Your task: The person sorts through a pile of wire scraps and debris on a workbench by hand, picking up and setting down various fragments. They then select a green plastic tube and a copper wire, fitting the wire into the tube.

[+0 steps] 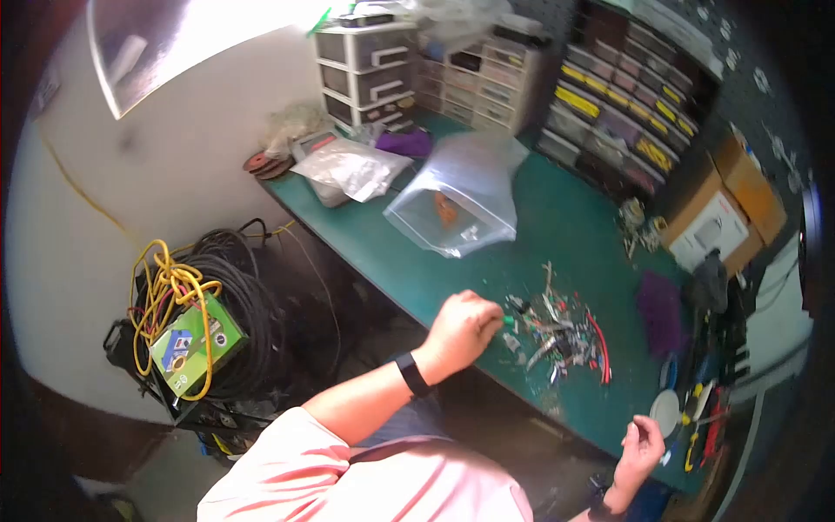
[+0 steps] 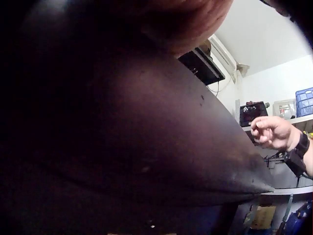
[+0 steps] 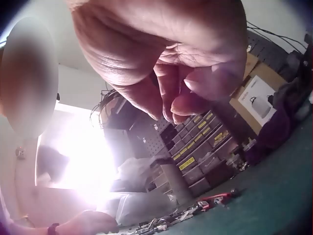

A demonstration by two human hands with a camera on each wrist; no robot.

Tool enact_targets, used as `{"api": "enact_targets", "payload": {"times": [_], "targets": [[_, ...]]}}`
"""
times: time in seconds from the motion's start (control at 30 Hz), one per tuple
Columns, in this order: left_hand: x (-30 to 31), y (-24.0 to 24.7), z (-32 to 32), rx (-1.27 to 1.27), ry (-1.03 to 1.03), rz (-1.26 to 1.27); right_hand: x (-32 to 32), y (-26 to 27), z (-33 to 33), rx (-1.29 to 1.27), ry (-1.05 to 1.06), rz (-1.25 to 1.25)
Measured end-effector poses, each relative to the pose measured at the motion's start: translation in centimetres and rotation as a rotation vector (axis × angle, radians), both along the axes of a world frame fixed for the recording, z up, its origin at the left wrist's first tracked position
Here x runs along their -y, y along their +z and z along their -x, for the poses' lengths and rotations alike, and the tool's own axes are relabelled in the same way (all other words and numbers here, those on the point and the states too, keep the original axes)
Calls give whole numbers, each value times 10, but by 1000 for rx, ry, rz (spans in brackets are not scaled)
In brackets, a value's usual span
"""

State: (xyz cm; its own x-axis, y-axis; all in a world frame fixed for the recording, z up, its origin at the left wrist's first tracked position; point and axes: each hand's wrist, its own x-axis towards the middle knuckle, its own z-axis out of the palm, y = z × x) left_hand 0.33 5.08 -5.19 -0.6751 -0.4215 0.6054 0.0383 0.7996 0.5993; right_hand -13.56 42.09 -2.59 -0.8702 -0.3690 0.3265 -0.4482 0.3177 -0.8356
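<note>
Pinching what looks like a small green piece (image 1: 508,321), your left hand (image 1: 464,331) is at the left edge of the scrap pile (image 1: 564,335), right of frame centre. Your right hand (image 1: 641,451), lower right, is loosely bent with nothing visible in it. The pile lies between them, so the left likely has the shorter reach; a red strip (image 1: 601,350) runs steeply along the pile's right side. Your left fingertips are partly hidden; the dark left wrist view shows no pile.

At left, a looped yellow cord (image 1: 180,279) crosses a green printed box (image 1: 185,345); at right stands a brown cardboard carton (image 1: 751,190).
</note>
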Motion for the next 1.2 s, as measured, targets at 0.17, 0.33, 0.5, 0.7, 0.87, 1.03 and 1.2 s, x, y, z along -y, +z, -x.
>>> {"api": "enact_targets", "payload": {"times": [0.17,0.33,0.5,0.7,0.87,1.03,1.2], "targets": [[-18,14,4,-37,-47,-17,-5,-7,-17,164,34,100],[-58,27,12,-53,-288,-13,27,9,-33,28,180,35],[-96,29,17,1,-444,-92,61,20,-42,-56,250,-18],[-106,30,18,-6,-456,-81,86,14,-46,-161,313,15],[-110,31,19,20,-409,-146,90,11,-48,-144,289,42],[-109,28,21,13,-455,-181,93,5,-46,-128,279,90],[-112,30,21,56,-412,-252,92,6,-42,-99,284,141]]}}
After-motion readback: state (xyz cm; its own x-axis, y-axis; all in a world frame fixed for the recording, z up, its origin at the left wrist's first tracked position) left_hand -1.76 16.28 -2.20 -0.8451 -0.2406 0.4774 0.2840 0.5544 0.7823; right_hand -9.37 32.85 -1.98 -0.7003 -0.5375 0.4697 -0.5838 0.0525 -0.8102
